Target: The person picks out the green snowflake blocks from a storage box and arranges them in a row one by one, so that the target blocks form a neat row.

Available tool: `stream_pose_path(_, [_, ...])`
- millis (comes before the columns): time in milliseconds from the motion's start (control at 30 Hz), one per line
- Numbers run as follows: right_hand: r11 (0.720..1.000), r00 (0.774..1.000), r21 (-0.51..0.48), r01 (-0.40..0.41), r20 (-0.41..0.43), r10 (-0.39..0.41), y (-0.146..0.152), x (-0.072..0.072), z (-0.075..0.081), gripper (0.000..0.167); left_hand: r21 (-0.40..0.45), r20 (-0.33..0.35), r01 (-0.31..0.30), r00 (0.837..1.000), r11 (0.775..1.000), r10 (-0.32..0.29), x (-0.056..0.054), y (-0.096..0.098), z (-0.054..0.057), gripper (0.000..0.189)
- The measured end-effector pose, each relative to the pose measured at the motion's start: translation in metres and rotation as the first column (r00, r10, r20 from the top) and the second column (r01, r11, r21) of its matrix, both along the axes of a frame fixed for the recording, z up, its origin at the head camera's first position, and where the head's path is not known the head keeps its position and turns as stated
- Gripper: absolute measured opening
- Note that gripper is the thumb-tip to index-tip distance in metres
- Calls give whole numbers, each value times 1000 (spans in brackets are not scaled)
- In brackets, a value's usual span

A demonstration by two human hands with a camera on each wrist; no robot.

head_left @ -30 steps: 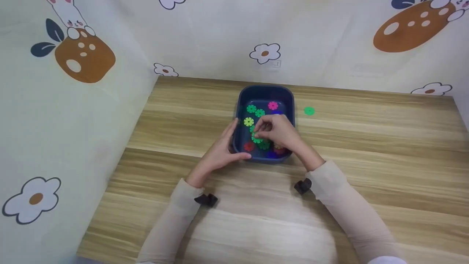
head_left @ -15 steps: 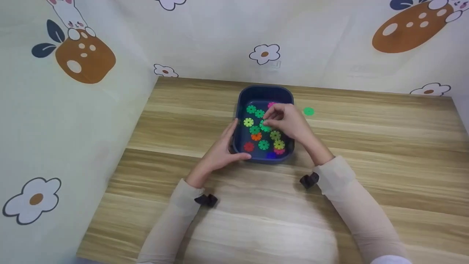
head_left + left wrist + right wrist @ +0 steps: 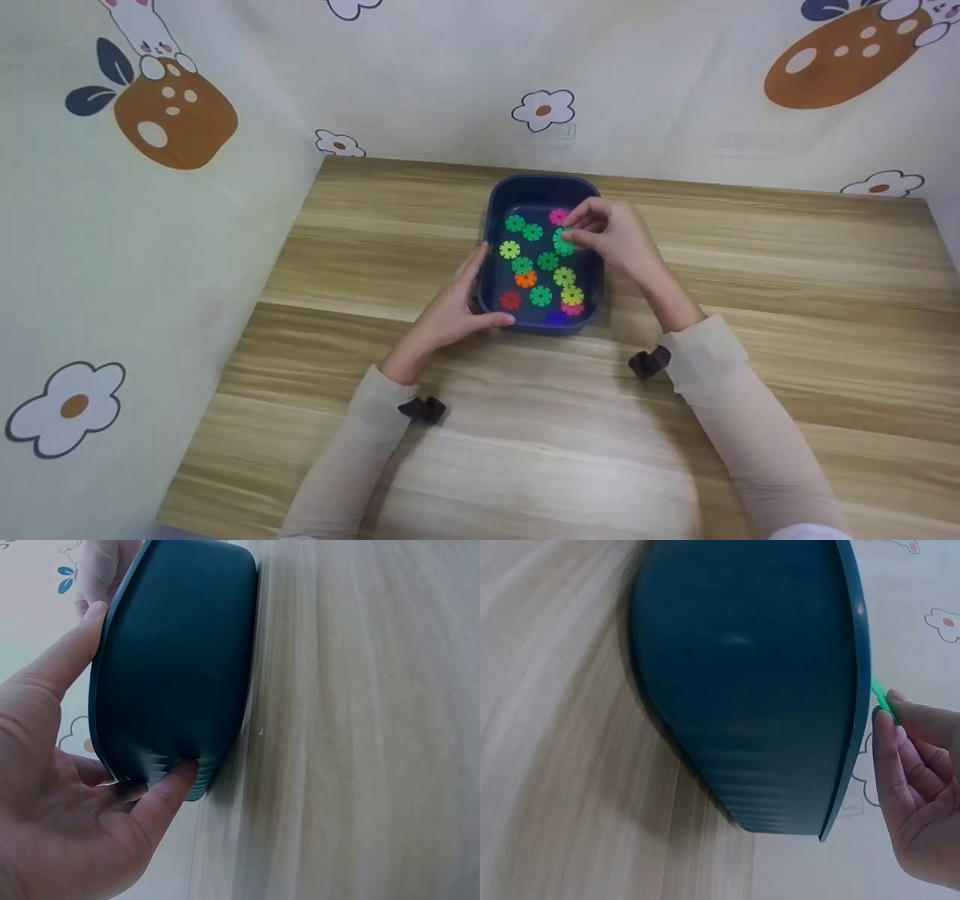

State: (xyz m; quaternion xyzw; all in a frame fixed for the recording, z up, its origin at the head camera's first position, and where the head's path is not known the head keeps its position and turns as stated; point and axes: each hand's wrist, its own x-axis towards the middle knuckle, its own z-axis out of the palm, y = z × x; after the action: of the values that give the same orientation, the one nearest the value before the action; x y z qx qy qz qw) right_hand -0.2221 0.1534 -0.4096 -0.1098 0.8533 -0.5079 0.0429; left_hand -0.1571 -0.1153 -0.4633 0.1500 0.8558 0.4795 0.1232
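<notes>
A dark blue plastic tub (image 3: 541, 192) stands on the table, with several toothed snowflake discs lying on its floor. My left hand (image 3: 448, 309) holds the tub's near left corner, its thumb on the near rim and its fingers along the left side. In the left wrist view, fingertips press the tub's outer wall (image 3: 176, 652). Over the tub's right part, my right hand (image 3: 619, 238) pinches a green snowflake disc (image 3: 560, 241) between thumb and fingers. The right wrist view has that disc edge-on beside the rim, partly hidden by it.
Inside the tub lie a pink disc (image 3: 558, 217), a yellow disc (image 3: 509, 250), an orange disc (image 3: 526, 279), a red disc (image 3: 510, 300) and several more. The wooden table (image 3: 360, 240) meets a patterned wall covering (image 3: 435, 82) behind the tub.
My right hand has moved up and rightward across the tub with the green snowflake disc. It now covers the spot where a loose green disc lay on the table. The left hand has stayed put.
</notes>
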Motion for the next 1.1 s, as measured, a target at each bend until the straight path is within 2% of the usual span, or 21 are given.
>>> stream_pose_path(800, [988, 987, 7, 157, -32, -157, 53, -10, -2, 21, -4, -21, 12, 1000, 1000, -12, -1, -1, -2, 117])
stream_pose_path(1100, [978, 978, -8, 207, 4, -207, 73, -14, -10, 24, 2, -22, 12, 1000, 1000, -12, 0, -1, -2, 117])
